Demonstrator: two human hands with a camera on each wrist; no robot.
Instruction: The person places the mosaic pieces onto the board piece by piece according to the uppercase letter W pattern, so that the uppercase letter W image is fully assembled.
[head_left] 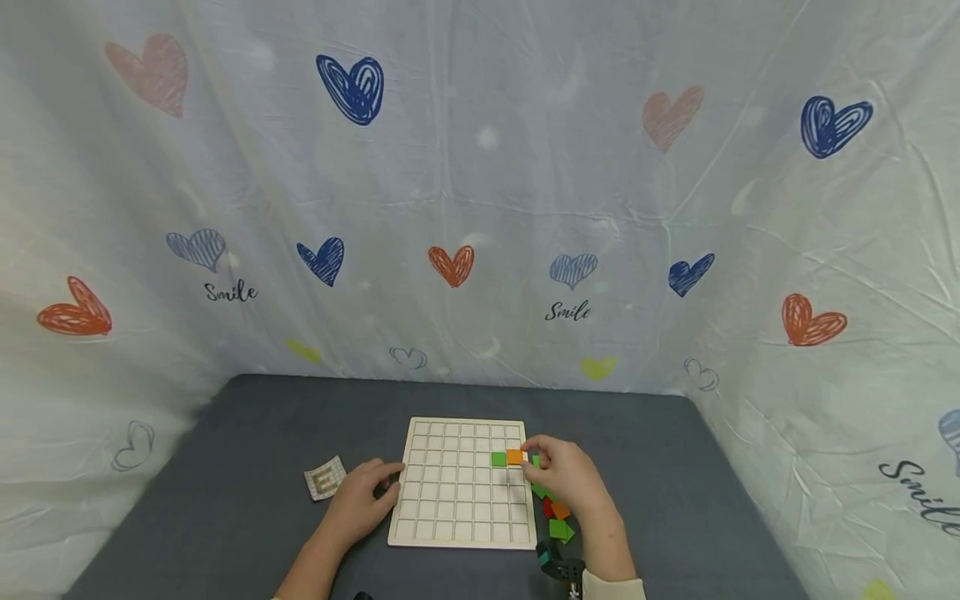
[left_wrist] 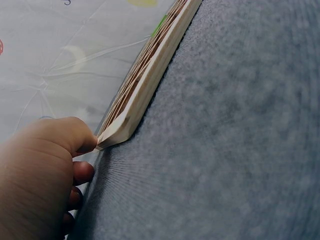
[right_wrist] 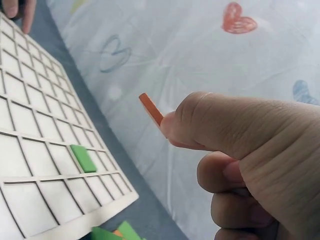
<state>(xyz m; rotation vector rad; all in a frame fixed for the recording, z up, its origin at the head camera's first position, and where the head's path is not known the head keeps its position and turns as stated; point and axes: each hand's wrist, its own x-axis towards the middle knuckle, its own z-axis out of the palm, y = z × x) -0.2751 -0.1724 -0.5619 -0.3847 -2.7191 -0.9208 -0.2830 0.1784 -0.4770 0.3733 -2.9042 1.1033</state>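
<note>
A pale wooden grid board [head_left: 457, 500] lies on the dark table, its square cells framed by thin strips. One green square tile [head_left: 498, 459] sits in a cell near the board's right side. My right hand [head_left: 566, 475] pinches an orange square tile [right_wrist: 151, 110] by its edge between thumb and index finger, raised above the board in the right wrist view. At the board's left edge, my left hand [head_left: 362, 502] touches the rim [left_wrist: 115, 132] with its thumb and fingers bent there.
Several loose green, red and orange tiles [head_left: 558, 529] lie along the board's right side, partly under the right arm. Left of the left hand is a small patterned card [head_left: 325, 478]. A white curtain [head_left: 487, 167] printed with hearts hangs behind the table [head_left: 652, 450].
</note>
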